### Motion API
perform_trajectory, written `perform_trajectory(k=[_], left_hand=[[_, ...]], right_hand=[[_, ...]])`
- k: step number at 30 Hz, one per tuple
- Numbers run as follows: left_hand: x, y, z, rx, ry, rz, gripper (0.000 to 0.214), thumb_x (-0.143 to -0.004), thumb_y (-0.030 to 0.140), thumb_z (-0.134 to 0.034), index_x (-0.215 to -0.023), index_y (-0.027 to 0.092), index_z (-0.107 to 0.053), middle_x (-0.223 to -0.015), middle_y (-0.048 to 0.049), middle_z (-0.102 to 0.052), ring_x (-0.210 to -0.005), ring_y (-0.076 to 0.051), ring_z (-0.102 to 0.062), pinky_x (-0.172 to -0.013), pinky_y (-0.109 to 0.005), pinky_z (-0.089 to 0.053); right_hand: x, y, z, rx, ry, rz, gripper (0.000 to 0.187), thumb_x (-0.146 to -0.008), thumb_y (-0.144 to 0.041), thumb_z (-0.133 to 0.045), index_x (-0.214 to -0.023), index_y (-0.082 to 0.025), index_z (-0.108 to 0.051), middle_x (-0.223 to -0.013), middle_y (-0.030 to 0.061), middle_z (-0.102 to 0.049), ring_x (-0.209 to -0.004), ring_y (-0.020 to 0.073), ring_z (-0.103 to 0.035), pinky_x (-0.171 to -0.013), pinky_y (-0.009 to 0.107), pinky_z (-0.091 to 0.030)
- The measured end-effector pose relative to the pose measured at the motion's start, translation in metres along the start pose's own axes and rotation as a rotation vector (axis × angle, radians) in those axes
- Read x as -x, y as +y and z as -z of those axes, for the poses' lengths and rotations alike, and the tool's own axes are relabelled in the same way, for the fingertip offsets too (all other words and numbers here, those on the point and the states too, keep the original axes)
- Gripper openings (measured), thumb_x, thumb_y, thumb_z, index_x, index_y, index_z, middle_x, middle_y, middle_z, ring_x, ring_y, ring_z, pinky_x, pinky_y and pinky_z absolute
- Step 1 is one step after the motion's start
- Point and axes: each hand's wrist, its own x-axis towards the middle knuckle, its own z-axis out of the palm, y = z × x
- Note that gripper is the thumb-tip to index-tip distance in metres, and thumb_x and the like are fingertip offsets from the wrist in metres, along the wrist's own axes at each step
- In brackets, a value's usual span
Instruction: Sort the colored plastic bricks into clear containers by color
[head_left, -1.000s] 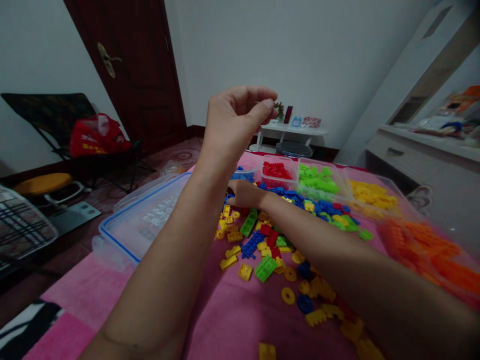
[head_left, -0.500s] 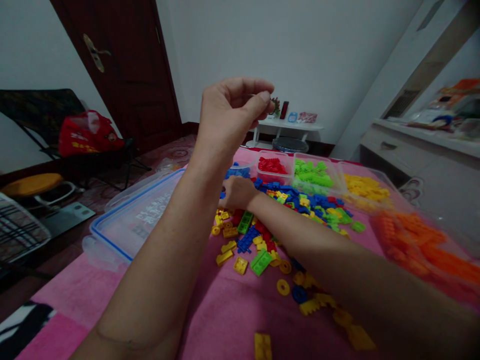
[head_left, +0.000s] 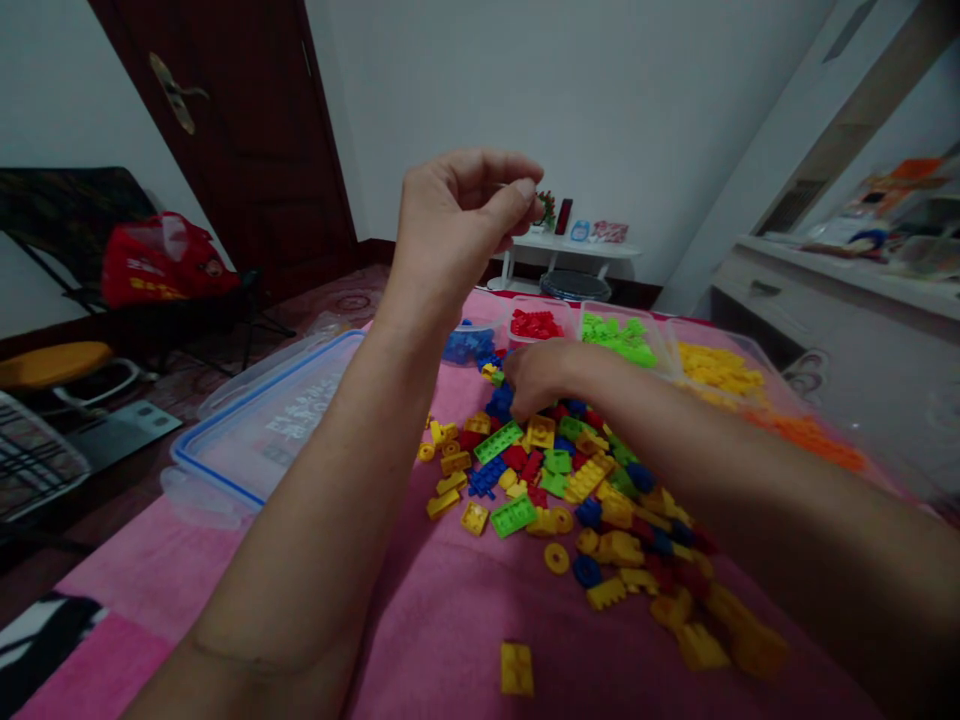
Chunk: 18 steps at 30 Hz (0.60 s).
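My left hand [head_left: 472, 200] is raised above the table with its fingers curled in and thumb pressed to them; whatever may be in the pinch is hidden. My right hand [head_left: 536, 375] reaches down to the far side of a loose pile of toy building bricks, its fingertips hidden beside blue bricks [head_left: 499, 402]. Nearer in the pile lie a green brick [head_left: 514, 515], a yellow brick [head_left: 474, 518] and a yellow ring-shaped piece [head_left: 556, 558]. A lone yellow brick [head_left: 517, 669] rests near the front.
Behind the pile stand clear boxes of blue bricks [head_left: 469, 345], red bricks [head_left: 535, 324], light green bricks [head_left: 619, 338], yellow bricks [head_left: 720, 370] and orange pieces [head_left: 806, 437]. A clear lid with a blue rim [head_left: 225, 482] lies left on the pink cloth [head_left: 442, 610].
My right hand has moved right, from beside the blue box to the far part of the pile. My left hand stays raised in the same pinch. The view has shifted slightly.
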Motion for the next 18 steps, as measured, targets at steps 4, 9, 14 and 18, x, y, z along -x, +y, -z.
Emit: perform_trajectory(k=[4, 9, 14, 18], left_hand=[[0.000, -0.001, -0.003, -0.011, -0.006, -0.003, 0.004, -0.071, 0.021, -0.062, -0.073, 0.024, -0.064, -0.068, 0.0018, -0.067, -0.072, -0.016, -0.063, -0.059, -0.027, -0.051], [0.001, -0.002, -0.006, -0.023, -0.021, -0.006, 0.004, -0.071, 0.023, -0.062, -0.072, 0.025, -0.064, -0.071, 0.0003, -0.068, -0.074, -0.018, -0.064, -0.060, -0.030, -0.051], [0.002, -0.003, -0.008, -0.025, -0.010, -0.008, 0.005, -0.070, 0.021, -0.062, -0.071, 0.025, -0.065, -0.069, -0.0002, -0.067, -0.070, -0.018, -0.063, -0.059, -0.030, -0.052], [0.003, -0.006, -0.014, -0.023, -0.032, 0.000, 0.005, -0.071, 0.020, -0.061, -0.072, 0.024, -0.064, -0.069, -0.0002, -0.067, -0.069, -0.017, -0.064, -0.059, -0.028, -0.052]], right_hand=[[0.019, -0.016, 0.004, 0.023, 0.078, -0.010, 0.046, -0.063, -0.030, -0.068, -0.107, -0.016, -0.064, -0.113, 0.0136, -0.063, -0.099, 0.0290, -0.059, -0.080, 0.038, -0.047], [0.007, -0.075, -0.035, -0.300, 0.185, 0.086, 0.050, -0.072, -0.046, -0.060, -0.112, -0.016, -0.057, -0.118, 0.0141, -0.058, -0.102, 0.0248, -0.057, -0.083, 0.035, -0.047], [-0.005, -0.098, -0.059, -0.293, 0.220, 0.068, 0.040, -0.078, -0.037, -0.055, -0.112, -0.016, -0.056, -0.119, 0.0157, -0.058, -0.104, 0.0256, -0.056, -0.082, 0.037, -0.048], [-0.012, -0.097, -0.062, -0.268, 0.226, 0.153, 0.042, -0.079, -0.039, -0.054, -0.115, -0.016, -0.054, -0.118, 0.0129, -0.060, -0.103, 0.0260, -0.057, -0.077, 0.038, -0.050]])
